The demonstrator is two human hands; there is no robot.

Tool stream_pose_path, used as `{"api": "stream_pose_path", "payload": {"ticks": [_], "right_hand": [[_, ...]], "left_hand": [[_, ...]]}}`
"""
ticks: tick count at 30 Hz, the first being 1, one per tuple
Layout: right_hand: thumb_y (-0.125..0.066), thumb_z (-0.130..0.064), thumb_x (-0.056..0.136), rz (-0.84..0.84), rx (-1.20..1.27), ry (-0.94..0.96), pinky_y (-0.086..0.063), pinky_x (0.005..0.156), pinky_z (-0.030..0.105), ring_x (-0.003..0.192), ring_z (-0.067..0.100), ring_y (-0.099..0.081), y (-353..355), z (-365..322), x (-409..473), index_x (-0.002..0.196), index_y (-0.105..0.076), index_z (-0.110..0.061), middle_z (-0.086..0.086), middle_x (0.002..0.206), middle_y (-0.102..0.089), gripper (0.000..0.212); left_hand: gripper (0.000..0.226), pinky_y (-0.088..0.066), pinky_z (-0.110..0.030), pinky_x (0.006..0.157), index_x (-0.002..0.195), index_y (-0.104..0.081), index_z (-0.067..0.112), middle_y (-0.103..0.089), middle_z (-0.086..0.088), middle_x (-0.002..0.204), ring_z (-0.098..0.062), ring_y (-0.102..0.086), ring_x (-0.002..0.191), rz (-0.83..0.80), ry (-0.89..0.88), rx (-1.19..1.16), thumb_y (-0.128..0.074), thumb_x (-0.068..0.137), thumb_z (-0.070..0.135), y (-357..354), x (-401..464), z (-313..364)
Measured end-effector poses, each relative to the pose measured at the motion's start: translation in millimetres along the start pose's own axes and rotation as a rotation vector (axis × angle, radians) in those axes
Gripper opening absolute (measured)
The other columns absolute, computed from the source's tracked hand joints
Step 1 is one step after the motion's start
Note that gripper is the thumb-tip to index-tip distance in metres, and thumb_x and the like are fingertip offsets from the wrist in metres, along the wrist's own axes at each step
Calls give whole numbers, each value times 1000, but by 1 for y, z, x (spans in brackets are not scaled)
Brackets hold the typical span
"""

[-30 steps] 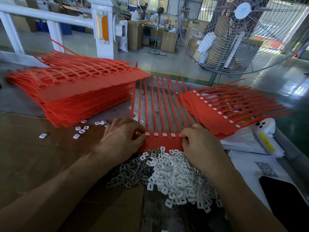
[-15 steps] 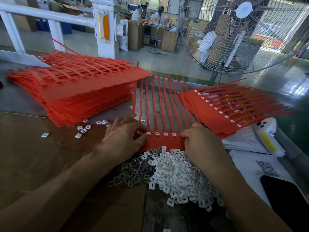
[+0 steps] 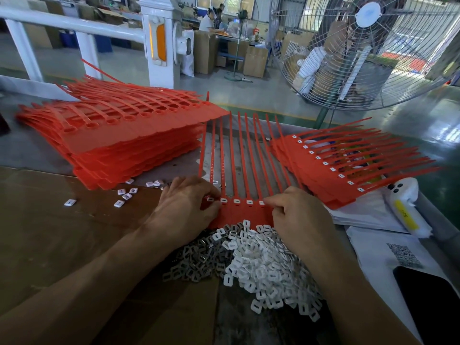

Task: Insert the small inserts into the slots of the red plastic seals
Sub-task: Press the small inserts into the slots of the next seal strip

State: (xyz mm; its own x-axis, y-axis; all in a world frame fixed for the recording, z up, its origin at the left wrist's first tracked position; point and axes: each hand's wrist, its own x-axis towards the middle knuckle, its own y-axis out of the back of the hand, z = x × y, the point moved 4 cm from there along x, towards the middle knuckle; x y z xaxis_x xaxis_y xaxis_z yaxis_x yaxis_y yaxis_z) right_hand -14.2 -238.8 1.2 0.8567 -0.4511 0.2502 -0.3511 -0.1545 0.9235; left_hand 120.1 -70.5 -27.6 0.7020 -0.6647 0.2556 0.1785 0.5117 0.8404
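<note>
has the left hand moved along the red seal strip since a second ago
No. The left hand stays at the left end of the flat red plastic seal strip, fingertips at the same leftmost white insert, just above the pile of small white inserts.

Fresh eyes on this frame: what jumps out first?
Red dominates: a tall stack of red seal sheets at left, a fanned stack with white inserts fitted at right, and one sheet in the middle under the left hand and right hand. Just nearer the camera lies a heap of white inserts; a big wire-guarded fan stands behind at right.
</note>
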Motion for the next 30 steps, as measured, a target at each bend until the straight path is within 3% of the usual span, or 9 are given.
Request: {"api": "stream_pose_path", "payload": {"ticks": [5,10,14,18,24,30], "right_hand": [[-50,-14,99,-28,-11,10,-53,89,36,101,16,-63,0,-2,1,118,-77,-30,-4,111,-63,36],[-48,-16,98,-60,-141,55,-52,78,33,95,18,-62,3,-11,8,114,-76,-31,-4,103,-60,36],[-50,-12,95,-60,-223,74,-39,67,28,90,19,-62,2,-21,11,104,-76,-22,-2,99,-61,29],[-51,-11,92,-86,-184,36,-44,71,31,97,24,-65,1,-18,13,100,-77,-21,0,104,-65,28],[-54,-6,87,-91,-140,24,-55,75,36,87,23,-65,1,-17,14,94,-78,-19,1,98,-67,29],[-50,-9,97,-121,-95,52,-55,84,44,95,22,-63,4,-16,11,106,-77,-21,0,103,-63,31]], "left_hand": [[27,-22,-28,104,121,-63,40,-52,18,132,-9,-33,128,-4,1,-14,-58,96,48,1,-2,0],[26,-25,-33,109,120,-63,42,-52,17,132,-10,-34,129,-12,6,-11,-57,95,48,2,-3,2],[27,-24,-34,111,121,-61,42,-51,18,133,-9,-33,129,-22,23,-10,-56,96,49,2,-3,3],[28,-26,-38,113,122,-62,41,-52,16,134,-10,-34,130,-19,13,11,-56,96,48,2,-3,2],[28,-25,-32,106,123,-65,38,-54,13,133,-13,-36,128,-13,17,-12,-58,97,44,3,-3,3],[27,-24,-32,106,121,-66,36,-55,11,131,-15,-36,127,-2,33,-49,-59,96,44,6,-4,3]]}}
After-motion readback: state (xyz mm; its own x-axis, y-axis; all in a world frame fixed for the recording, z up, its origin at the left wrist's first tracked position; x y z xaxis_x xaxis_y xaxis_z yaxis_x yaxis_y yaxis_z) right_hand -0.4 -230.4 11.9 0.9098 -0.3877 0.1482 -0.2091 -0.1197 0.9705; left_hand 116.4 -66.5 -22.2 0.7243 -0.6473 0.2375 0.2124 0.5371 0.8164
